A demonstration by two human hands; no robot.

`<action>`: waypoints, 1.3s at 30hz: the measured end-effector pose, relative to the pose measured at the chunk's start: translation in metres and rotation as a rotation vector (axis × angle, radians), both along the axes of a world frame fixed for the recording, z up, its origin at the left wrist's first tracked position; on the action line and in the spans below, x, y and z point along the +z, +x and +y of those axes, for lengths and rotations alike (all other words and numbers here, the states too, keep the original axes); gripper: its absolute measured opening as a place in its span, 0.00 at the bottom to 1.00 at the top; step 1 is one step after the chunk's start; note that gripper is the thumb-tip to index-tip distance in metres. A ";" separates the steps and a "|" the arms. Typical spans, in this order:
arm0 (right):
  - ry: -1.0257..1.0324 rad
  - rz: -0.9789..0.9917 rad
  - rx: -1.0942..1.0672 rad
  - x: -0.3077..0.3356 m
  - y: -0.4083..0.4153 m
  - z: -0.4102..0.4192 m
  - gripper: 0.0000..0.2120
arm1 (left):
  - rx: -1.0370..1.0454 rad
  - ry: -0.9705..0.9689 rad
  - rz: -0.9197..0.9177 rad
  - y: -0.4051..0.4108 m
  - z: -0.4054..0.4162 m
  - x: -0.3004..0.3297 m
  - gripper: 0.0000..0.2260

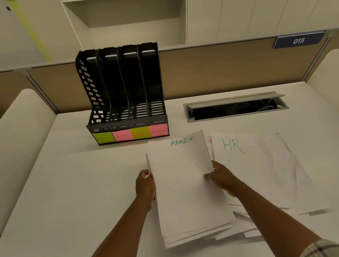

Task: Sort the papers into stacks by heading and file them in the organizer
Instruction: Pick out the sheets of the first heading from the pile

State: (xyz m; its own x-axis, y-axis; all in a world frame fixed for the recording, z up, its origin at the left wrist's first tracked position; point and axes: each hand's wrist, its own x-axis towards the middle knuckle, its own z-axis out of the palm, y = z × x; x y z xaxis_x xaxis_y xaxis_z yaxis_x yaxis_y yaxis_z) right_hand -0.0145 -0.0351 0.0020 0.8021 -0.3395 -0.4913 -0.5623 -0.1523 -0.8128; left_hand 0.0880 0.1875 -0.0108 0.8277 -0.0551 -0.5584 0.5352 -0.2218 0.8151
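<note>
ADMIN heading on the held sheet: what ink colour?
Teal-green marker on the ADMIN sheet, clearest in the head view.

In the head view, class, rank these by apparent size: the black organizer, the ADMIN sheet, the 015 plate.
1. Black plastic four-slot organizer
2. White ADMIN-headed sheet, nearly as large, though closer to the camera, so unsure
3. Dark blue 015 plate

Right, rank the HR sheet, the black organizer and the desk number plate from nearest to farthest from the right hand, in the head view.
1. HR sheet, just right of the right hand.
2. Black organizer, ahead and left, at the desk's back.
3. Number plate, up on the partition, far right.
</note>
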 end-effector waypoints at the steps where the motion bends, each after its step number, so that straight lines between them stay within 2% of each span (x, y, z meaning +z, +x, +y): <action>1: -0.002 0.003 0.007 -0.001 0.002 0.003 0.22 | 0.026 -0.042 0.016 0.000 0.004 0.003 0.10; 5: -0.051 0.039 -0.011 -0.005 0.014 0.016 0.23 | 0.086 -0.217 0.136 0.005 0.024 0.003 0.11; 7: -0.038 0.024 -0.067 -0.009 0.020 0.023 0.25 | 0.064 -0.316 0.221 0.008 0.035 0.001 0.21; 10: 0.047 0.002 -0.177 -0.015 0.030 0.038 0.24 | -0.043 -0.197 0.190 0.009 0.049 -0.007 0.33; 12: 0.040 -0.023 -0.187 -0.015 0.037 0.048 0.22 | -0.070 -0.130 0.103 0.009 0.055 -0.010 0.22; 13: -0.021 -0.032 -0.170 -0.017 0.040 0.052 0.21 | -0.053 -0.094 0.071 0.008 0.059 -0.011 0.17; 14: -0.129 -0.028 -0.140 -0.016 0.041 0.055 0.19 | -0.031 -0.057 0.040 0.009 0.063 -0.014 0.15; 16: -0.401 -0.013 -0.073 -0.016 0.042 0.061 0.16 | 0.022 0.014 -0.017 0.015 0.075 -0.013 0.16; 18: -0.631 0.025 -0.004 -0.015 0.042 0.066 0.20 | 0.052 0.088 -0.078 0.022 0.089 -0.011 0.19; 21: -0.819 0.167 0.119 -0.014 0.044 0.077 0.33 | 0.068 0.184 -0.136 0.026 0.104 -0.004 0.21; 23: -0.886 0.229 0.192 -0.014 0.046 0.082 0.35 | 0.045 0.200 -0.158 0.027 0.111 -0.003 0.20; 27: -0.956 0.258 0.271 -0.016 0.050 0.090 0.38 | 0.002 0.194 -0.165 0.025 0.114 -0.002 0.17; 30: -1.019 0.222 0.312 -0.015 0.054 0.095 0.31 | -0.026 0.209 -0.170 0.026 0.116 -0.003 0.18; 33: -1.052 0.140 0.378 -0.010 0.058 0.104 0.29 | -0.061 0.201 -0.164 0.028 0.120 -0.006 0.16; 39: -0.766 -0.050 0.304 0.003 0.077 0.152 0.21 | -0.129 0.188 -0.150 0.026 0.118 -0.010 0.15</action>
